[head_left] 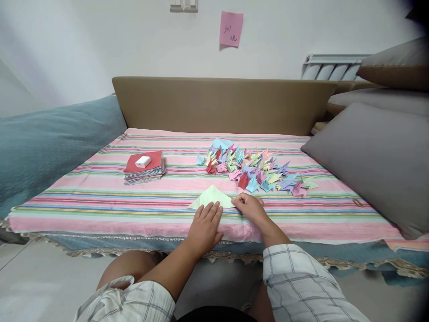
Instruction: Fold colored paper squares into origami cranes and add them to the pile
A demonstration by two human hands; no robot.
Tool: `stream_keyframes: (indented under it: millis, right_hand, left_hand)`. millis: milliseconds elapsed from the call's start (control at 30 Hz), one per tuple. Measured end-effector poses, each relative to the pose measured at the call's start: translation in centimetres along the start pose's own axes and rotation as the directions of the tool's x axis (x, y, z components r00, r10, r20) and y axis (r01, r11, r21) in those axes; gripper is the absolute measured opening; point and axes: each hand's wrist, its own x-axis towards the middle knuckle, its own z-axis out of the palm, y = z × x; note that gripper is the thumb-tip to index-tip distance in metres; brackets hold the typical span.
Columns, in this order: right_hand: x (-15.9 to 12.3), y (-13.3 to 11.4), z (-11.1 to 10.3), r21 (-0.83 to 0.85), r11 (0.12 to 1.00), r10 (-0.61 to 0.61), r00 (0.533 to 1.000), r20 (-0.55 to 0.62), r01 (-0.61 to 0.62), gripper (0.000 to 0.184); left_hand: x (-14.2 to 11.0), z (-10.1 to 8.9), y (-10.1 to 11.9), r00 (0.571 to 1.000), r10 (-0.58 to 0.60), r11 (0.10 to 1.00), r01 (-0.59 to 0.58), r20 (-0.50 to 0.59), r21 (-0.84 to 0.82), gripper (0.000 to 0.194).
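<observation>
A pale green sheet of paper (213,195), folded into a triangle with its peak pointing away from me, lies on the striped cloth (110,205). My left hand (205,226) rests flat on its near edge, fingers stretched out. At the triangle's right corner, my right hand (250,206) pinches the paper between thumb and finger. Just beyond the hands lies a heap of folded paper cranes (250,170) in many colours. Part of the triangle's near edge is hidden under my left fingers.
A stack of coloured paper (144,174), red on top, sits to the left with a small white box (143,161) on it. Grey cushions (375,156) lean at the right. A brown backrest (214,105) runs along the back, and a blue armrest (60,143) stands left.
</observation>
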Motion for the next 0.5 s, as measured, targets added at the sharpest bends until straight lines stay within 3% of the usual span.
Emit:
stream_keyframes:
  millis: [167, 500]
  right_hand:
    - [0.17, 0.29, 0.47, 0.105, 0.993, 0.048, 0.998, -0.037, -0.044, 0.020]
    - [0.36, 0.99, 0.99, 0.189, 0.981, 0.055, 0.998, -0.043, -0.046, 0.019]
  left_hand:
    - [-0.01, 0.12, 0.01, 1.000, -0.005, 1.000, 0.005, -0.002, 0.003, 0.073]
    - [-0.03, -0.03, 0.01, 1.000, 0.007, 1.000, -0.007, 0.003, -0.002, 0.075]
